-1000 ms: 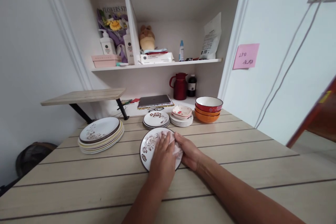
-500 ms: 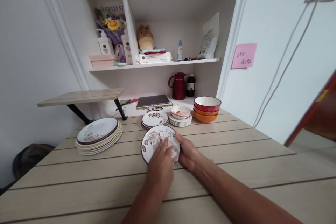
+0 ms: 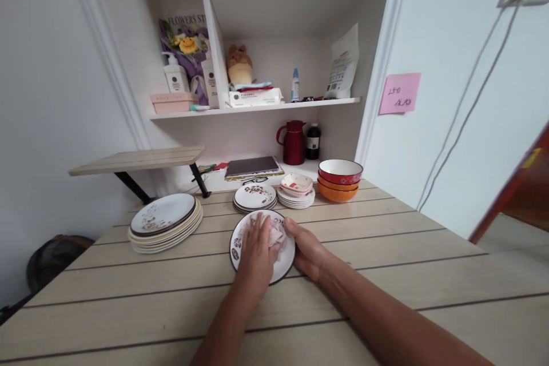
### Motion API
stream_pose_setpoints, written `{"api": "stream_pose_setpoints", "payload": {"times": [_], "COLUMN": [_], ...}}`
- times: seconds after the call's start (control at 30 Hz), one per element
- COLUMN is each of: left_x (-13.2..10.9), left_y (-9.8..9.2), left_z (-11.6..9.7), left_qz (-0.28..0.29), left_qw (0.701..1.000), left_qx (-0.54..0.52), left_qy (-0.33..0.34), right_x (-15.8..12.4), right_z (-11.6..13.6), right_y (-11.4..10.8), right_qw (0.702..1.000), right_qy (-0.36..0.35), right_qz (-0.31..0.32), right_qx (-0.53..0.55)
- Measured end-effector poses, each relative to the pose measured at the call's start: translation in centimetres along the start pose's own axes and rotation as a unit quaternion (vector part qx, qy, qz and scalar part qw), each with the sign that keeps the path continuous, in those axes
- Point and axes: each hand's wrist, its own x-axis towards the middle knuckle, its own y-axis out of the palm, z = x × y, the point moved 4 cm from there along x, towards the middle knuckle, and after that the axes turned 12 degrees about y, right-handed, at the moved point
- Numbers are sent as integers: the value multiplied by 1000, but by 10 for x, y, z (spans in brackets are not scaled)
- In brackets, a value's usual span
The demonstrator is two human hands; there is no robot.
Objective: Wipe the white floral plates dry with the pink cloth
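My right hand (image 3: 306,246) grips the right rim of a white plate (image 3: 281,267) with a dark edge and brown floral print. The thumb lies over the rim, and the other fingers are partly hidden beneath. On the plate's face, my left hand (image 3: 256,254) presses a crumpled pale pink cloth (image 3: 277,233) under its fingers. Just behind the plate is a short stack of matching plates (image 3: 255,197). Beside that stack, small square patterned bowls (image 3: 295,183) rest on several small white plates (image 3: 297,202).
A tall stack of larger plates (image 3: 165,217) stands at left, before a raised wooden shelf (image 3: 141,159). Red and orange bowls (image 3: 339,180) are stacked at the back right. Behind are a laptop (image 3: 251,166), a red jug (image 3: 294,143) and a dark bottle (image 3: 313,142).
My left hand and the cloth have slid up and left across the plate, uncovering its lower right part. My right hand keeps its hold on the rim.
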Motion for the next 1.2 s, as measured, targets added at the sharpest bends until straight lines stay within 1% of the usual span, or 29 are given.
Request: {"api": "stream_pose_setpoints", "payload": {"times": [0.1,0.2,0.3,0.43,0.5,0.53,0.63,0.67,0.7,0.83,0.93,1.03,1.13,1.2], "left_x": [-2,-6,-10,-11,-10,-9,-7,-7,-7,-9,-11,-9,-5,-2], "left_y": [-2,-6,-13,-24,-28,-28,-26,-25,-24,-19,-13,-12,-16,-21], "left_z": [4,1,-4,-10,-11,-11,-11,-12,-12,-15,-13,-10,-9,-10], "left_qz": [-15,-18,-14,-35,-27,-12,42,51,50,16,25,15,1,2], "left_qw": [999,999,998,994,993,994,995,995,996,999,997,999,999,996], "left_qx": [-9,5,47,94,101,99,81,71,59,-22,-58,-24,41,82], "left_qy": [-27,-46,-50,-44,-45,-45,-39,-37,-37,-41,-43,-13,26,29], "right_x": [1,1,3,4,5,5,4,3,3,3,4,3,-2,-6], "right_z": [0,1,0,0,0,0,2,2,3,3,3,2,2,2], "right_y": [-1,-1,0,-1,-1,-1,-1,0,0,2,1,2,6,9], "right_qw": [1000,1000,999,999,999,999,999,998,998,998,998,999,1000,1000], "right_qy": [6,11,19,24,23,20,-2,-10,-16,-14,-17,-15,-7,-5], "right_qz": [-8,-16,-2,10,5,-2,-25,-28,-30,-30,-38,-30,-1,14], "right_qx": [5,24,38,37,39,39,44,46,47,56,56,27,-6,-21]}}
